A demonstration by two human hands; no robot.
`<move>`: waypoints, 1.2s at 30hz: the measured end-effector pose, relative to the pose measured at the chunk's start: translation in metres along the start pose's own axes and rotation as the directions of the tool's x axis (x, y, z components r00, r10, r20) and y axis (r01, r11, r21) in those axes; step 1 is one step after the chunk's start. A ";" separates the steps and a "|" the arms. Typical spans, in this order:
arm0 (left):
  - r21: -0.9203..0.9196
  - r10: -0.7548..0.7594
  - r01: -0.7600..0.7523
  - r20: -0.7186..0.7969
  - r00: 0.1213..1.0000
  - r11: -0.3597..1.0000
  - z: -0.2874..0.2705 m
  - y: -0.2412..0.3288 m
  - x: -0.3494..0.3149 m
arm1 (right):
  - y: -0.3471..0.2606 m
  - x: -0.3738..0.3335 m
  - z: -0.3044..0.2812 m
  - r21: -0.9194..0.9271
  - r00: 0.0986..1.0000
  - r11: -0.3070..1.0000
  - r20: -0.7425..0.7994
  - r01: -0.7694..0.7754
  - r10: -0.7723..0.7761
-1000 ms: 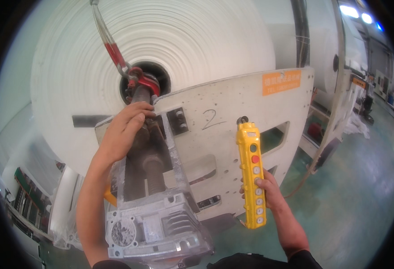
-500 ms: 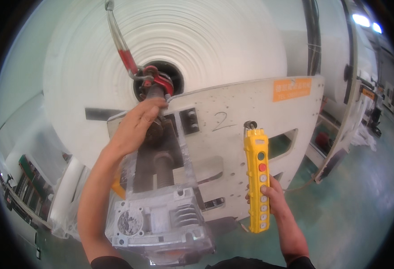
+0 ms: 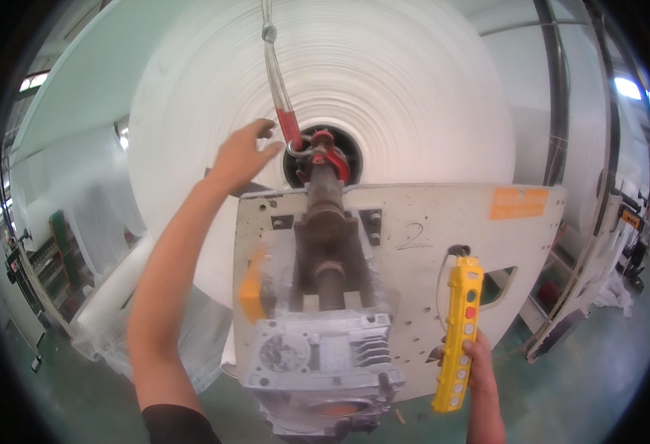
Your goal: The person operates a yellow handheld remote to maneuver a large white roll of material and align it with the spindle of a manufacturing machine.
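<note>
My right hand point(image 3: 480, 357) is wrapped round a yellow push-button pendant control point(image 3: 459, 340), held upright with a slight tilt. My left hand point(image 3: 245, 155) is raised with its fingers partly spread, just left of a lifting sling point(image 3: 281, 92) with a red end, and appears to hold nothing. A shackle point(image 3: 301, 146) joins the sling to a red clamp point(image 3: 332, 164) on a steel shaft point(image 3: 326, 185). The shaft runs into the dark core of a huge white roll point(image 3: 414, 111) and rests in a bracket on the machine's side plate point(image 3: 428, 214).
Below the shaft, a silvery gearbox point(image 3: 325, 351) juts out close to my body. A yellow part point(image 3: 251, 288) is on the plate's left side. Clear plastic film point(image 3: 192, 340) hangs at lower left. More machine frames point(image 3: 562, 274) stand along the green floor at right.
My left hand has come off the shaft and moved up beside the sling, fingers parting. The view has shifted, so the machine sits further right and lower. The right hand keeps the pendant control.
</note>
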State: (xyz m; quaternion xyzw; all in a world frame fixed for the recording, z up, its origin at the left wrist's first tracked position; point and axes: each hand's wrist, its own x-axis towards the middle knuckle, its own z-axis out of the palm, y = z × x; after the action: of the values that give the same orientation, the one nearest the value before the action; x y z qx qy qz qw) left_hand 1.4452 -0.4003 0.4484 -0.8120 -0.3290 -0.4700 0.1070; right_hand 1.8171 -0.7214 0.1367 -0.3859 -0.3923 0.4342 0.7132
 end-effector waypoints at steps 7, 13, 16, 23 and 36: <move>0.138 0.249 -0.292 0.262 0.932 0.947 0.061 0.000 0.063 | 0.007 -0.030 0.019 -0.044 0.995 0.998 -0.085 0.048 -0.052; 0.266 0.326 -0.431 0.360 0.874 0.862 0.127 -0.017 0.087 | 0.000 -0.043 0.014 -0.036 0.999 0.999 -0.047 -0.005 0.003; 0.367 0.358 -0.474 0.340 0.869 0.801 0.142 -0.016 0.099 | -0.004 -0.039 0.011 -0.049 0.997 0.999 -0.074 0.004 -0.007; 0.512 0.272 -0.608 0.585 0.764 0.607 0.181 0.004 0.130 | 0.011 -0.041 0.030 -0.078 0.983 0.993 -0.152 0.093 -0.104; 0.424 0.348 -0.575 0.500 0.793 0.700 0.178 0.001 0.128 | 0.023 -0.088 0.077 -0.169 0.926 0.968 -0.300 0.184 -0.228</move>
State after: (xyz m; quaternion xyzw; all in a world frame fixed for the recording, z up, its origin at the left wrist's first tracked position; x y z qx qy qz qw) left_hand 1.6130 -0.2594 0.4599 -0.8766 -0.2461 -0.1420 0.3885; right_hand 1.7129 -0.7791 0.1262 -0.4555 -0.3403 0.2609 0.7802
